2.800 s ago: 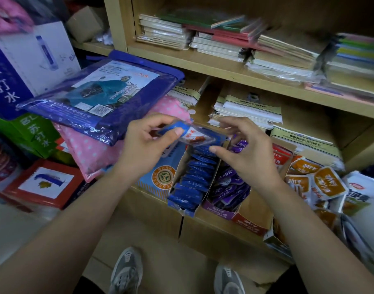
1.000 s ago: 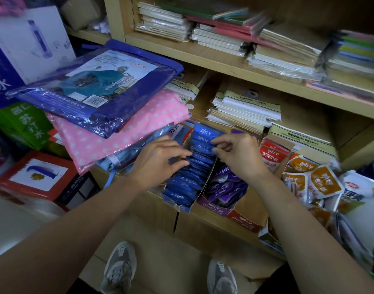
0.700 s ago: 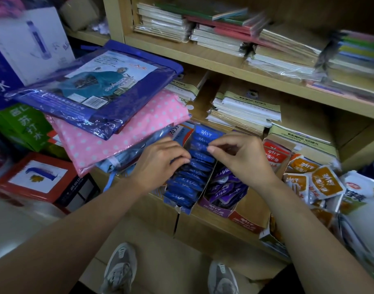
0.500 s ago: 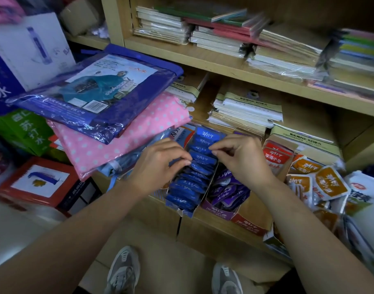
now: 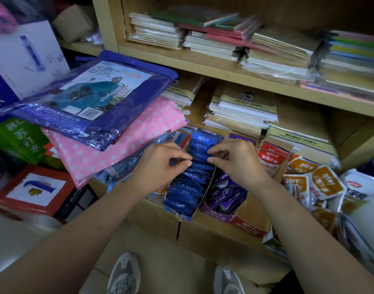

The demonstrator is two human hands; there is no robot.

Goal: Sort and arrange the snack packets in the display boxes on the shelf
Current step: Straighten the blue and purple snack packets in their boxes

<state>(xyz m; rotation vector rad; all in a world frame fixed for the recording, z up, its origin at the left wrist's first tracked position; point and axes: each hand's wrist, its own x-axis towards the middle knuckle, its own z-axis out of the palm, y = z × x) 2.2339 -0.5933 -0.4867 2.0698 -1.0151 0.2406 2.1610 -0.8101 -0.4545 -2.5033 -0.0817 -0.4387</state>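
My left hand [image 5: 160,166] and right hand [image 5: 234,164] pinch one blue packet [image 5: 199,159]; I'd seat it evenly, keeping its row [image 5: 190,187] straight.

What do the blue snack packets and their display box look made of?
The blue snack packets look like glossy plastic or foil film, judging by their sheen. The display box is probably thin printed cardboard: its side wall shows a pale, bare inside.

Blue snack packets [image 5: 192,183] stand in an overlapping row filling their display box [image 5: 181,215]; purple packets [image 5: 226,192] lie jumbled in the adjacent box [image 5: 217,214].
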